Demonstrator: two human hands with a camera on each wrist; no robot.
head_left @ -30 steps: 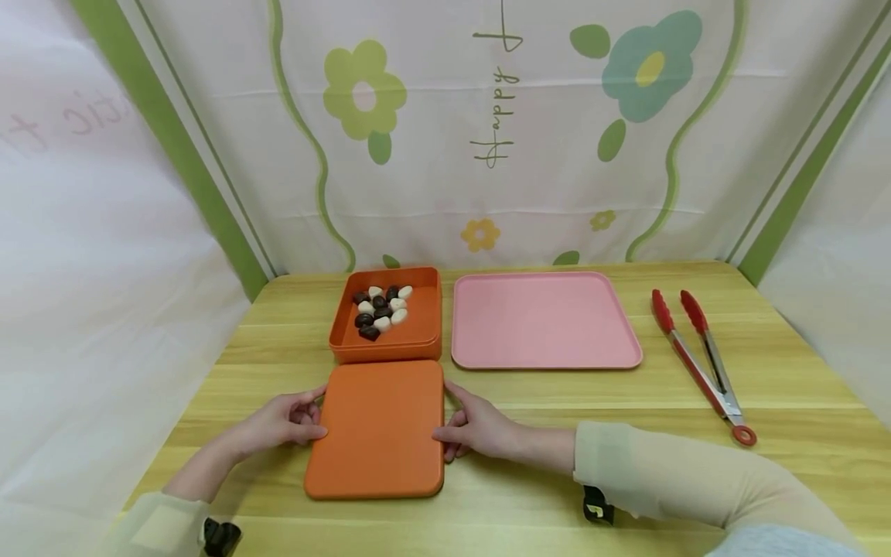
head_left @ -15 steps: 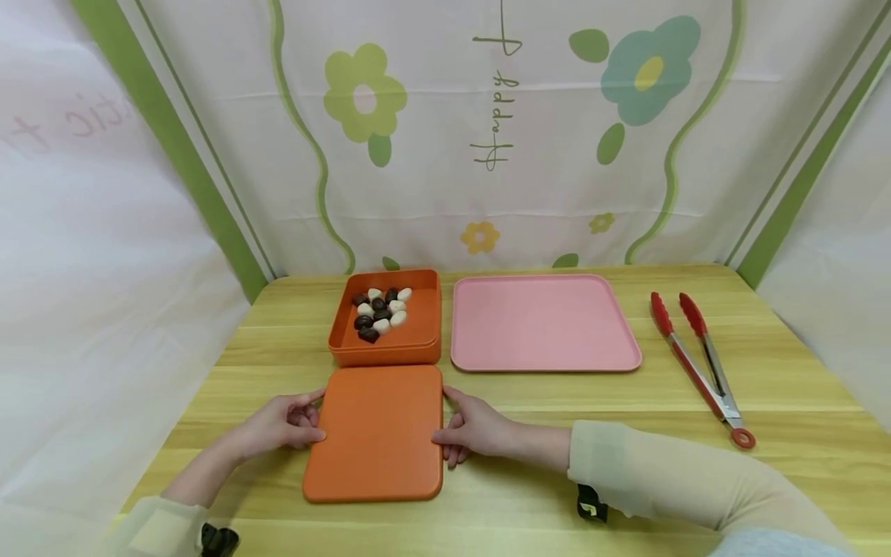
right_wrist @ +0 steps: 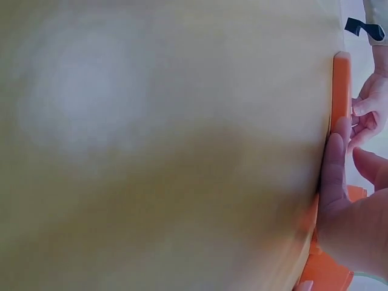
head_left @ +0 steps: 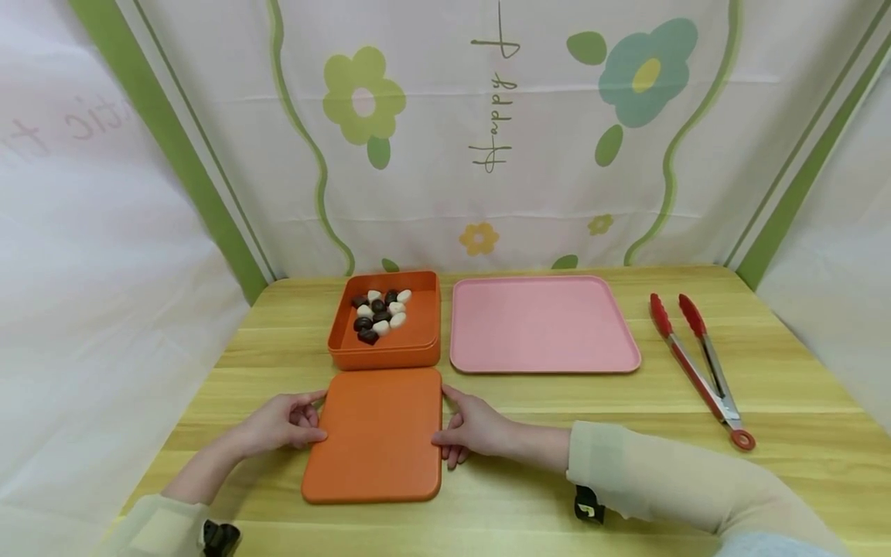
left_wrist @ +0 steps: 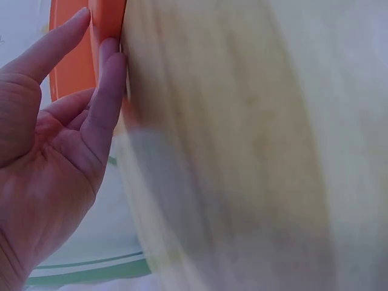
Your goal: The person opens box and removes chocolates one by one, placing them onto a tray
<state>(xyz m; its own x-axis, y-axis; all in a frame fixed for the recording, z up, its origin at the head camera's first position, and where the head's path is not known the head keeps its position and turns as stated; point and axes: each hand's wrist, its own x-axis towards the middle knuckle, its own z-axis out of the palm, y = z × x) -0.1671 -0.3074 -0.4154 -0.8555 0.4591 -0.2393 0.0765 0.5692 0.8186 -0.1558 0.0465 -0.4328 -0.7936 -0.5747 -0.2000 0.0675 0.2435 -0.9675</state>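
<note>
An orange box lid lies flat, top face up, just in front of a matching open orange box. At its left edge, my left hand holds it, thumb on the rim and other fingers along the side. My right hand holds the opposite edge in the same way. In the left wrist view the fingertips meet the lid's side, close over the tabletop. The right wrist view has the lid edge-on, with fingers beneath the thumb. Several dark and white pebble-like pieces sit inside the box.
To the right of the box lies a pink tray. Red-tipped tongs rest spread on the wooden table at the far right. A printed curtain stands behind the table, and white cloth hangs at both sides.
</note>
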